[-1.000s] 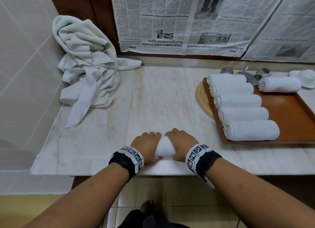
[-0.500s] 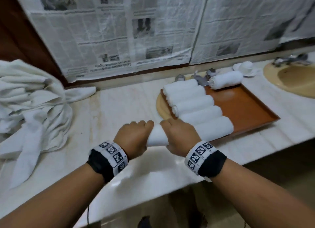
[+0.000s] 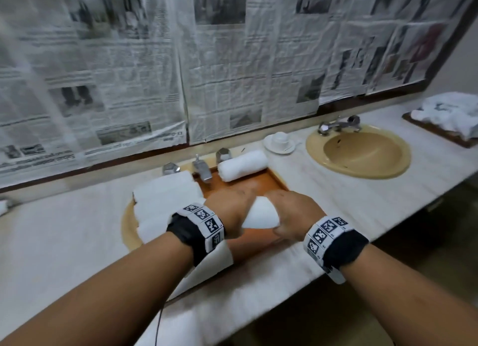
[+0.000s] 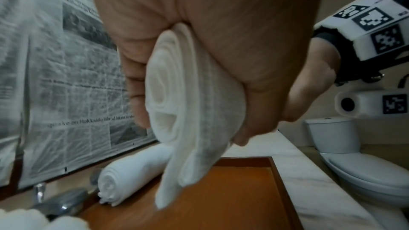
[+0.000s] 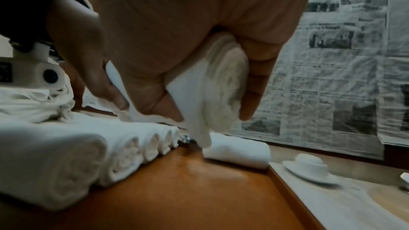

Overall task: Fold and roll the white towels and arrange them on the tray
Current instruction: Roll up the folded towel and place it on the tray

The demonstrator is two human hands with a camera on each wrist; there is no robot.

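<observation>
Both hands hold one rolled white towel (image 3: 261, 213) above the brown tray (image 3: 258, 182). My left hand (image 3: 229, 213) grips its left end and my right hand (image 3: 292, 213) its right end. The left wrist view shows the roll's spiral end (image 4: 177, 83) in curled fingers, with a loose flap hanging down toward the tray (image 4: 232, 198). The roll's other end (image 5: 223, 83) is seen from the right wrist. A row of several rolled towels (image 3: 165, 203) fills the tray's left side, and another rolled towel (image 3: 241, 168) lies across its far edge.
The tray sits over a beige basin with a chrome tap (image 3: 201, 169). To the right are a white cup and saucer (image 3: 279, 142), a second beige basin (image 3: 358, 151) and a tray of loose white towels (image 3: 450, 118). Newspaper (image 3: 232, 61) covers the wall. A toilet (image 4: 345, 155) stands beyond the counter's end.
Both hands have lifted the rolled towel off the counter and carried it right, to above the tray's bare part. My view has swung right, away from the towel heap.
</observation>
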